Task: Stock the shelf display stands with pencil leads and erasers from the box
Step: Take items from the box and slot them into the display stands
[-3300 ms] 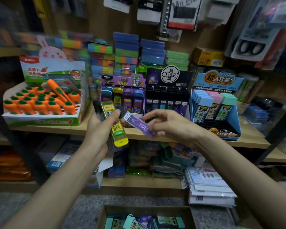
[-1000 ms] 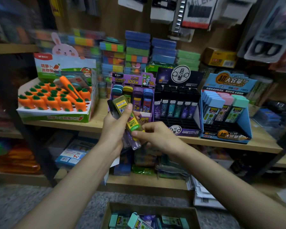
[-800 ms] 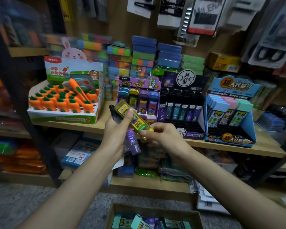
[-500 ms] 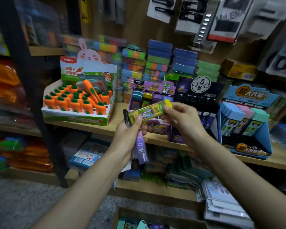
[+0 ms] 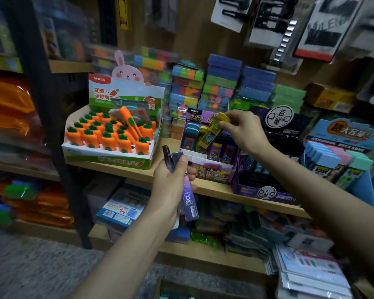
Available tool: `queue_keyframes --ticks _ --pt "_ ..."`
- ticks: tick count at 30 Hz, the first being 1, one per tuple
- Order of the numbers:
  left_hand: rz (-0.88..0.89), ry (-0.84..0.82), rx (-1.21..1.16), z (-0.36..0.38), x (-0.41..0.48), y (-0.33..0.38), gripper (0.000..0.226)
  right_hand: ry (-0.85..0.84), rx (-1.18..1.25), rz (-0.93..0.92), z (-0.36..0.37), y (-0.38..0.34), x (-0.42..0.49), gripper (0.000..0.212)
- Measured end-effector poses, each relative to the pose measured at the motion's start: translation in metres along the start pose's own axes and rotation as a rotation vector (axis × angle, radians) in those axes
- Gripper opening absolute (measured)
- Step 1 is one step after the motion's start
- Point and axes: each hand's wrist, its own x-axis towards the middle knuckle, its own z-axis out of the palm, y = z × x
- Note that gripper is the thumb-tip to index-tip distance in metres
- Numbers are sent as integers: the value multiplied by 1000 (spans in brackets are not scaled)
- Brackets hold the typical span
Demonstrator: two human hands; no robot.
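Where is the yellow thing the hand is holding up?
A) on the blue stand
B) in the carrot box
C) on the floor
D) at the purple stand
D: the right hand pinches the yellow case tilted over the purple stand, while the left hand grips a purple case lower down.

Right hand pinches yellow lead case over purple stand
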Motion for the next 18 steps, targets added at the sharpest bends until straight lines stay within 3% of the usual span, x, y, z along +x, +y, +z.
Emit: queue_keyframes --ticks 7,13,18 --pt "10 -6 24 4 -3 3 9 41 -18 -106 8 -6 6 27" --pt "1 -5 46 5 -4 3 11 -98 -182 -208 17 1 3 31" --pt "-5 5 57 7 -5 2 14 -82 -372 -237 28 3 0 24"
